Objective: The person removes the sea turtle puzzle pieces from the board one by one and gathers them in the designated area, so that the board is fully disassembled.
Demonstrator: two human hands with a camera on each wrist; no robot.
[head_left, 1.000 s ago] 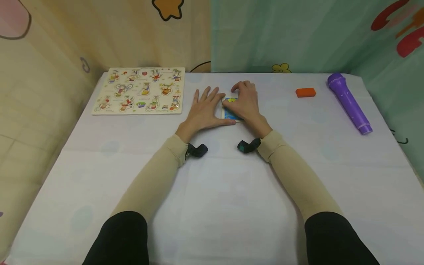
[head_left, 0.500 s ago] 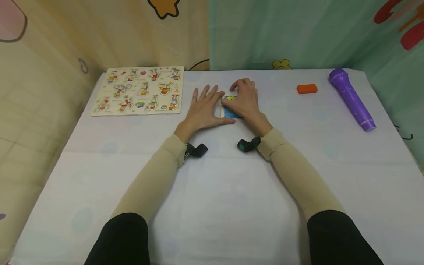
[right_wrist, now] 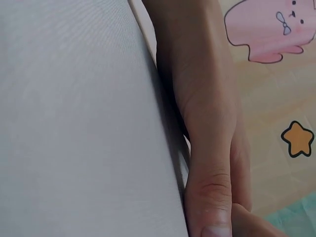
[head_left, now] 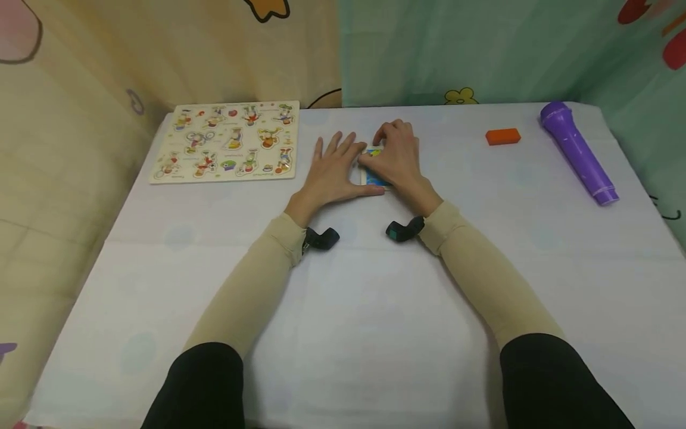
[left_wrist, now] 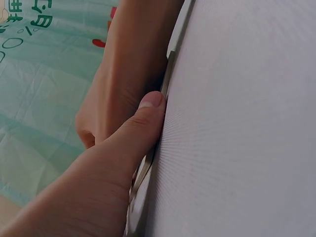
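Observation:
A small flat board with a blue and yellow picture (head_left: pixel 376 177) lies on the white-covered table between both hands, mostly hidden under the right hand. My left hand (head_left: pixel 333 171) is at its left side with fingers spread and fairly straight. The left thumb (left_wrist: pixel 150 106) reaches along the board's near edge. From the right, my right hand (head_left: pixel 401 156) grips the board, its thumb lying over the picture and its fingers bent at the far edge. In the right wrist view, the right thumb (right_wrist: pixel 210 197) points down close to the table surface.
A cream board with cartoon figures (head_left: pixel 227 143) lies at the back left. Toward the back right are an orange block (head_left: pixel 502 136) and a purple microphone-shaped stick (head_left: pixel 579 153). Printed curtains (head_left: pixel 407 53) hang behind the table (head_left: pixel 354 322).
The head view has tilted slightly, so the table items appear a little higher and farther right. Both hands keep nearly the same pose around the small picture board.

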